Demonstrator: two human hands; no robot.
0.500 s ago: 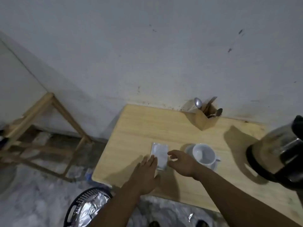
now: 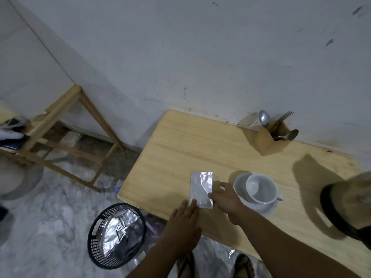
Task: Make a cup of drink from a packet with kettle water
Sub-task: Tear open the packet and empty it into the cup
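Note:
A flat silver foil packet lies on the wooden table, just left of a white cup that stands on a white saucer. My left hand is spread flat, fingertips touching the packet's near left corner. My right hand rests at the packet's near right edge, fingers apart, thumb and fingertips touching the foil. The packet stays flat on the wood. A glass kettle with a black base shows at the right edge, partly cut off.
A wooden holder with spoons and a fork stands at the back by the wall. On the floor below the table's near left corner sits a black plastic basket with foil wrappers. A wooden rack stands at the left.
The view has shifted, so the table sits lower and further right. Both hands stay at the packet's near end; the right hand's fingers now touch its right edge.

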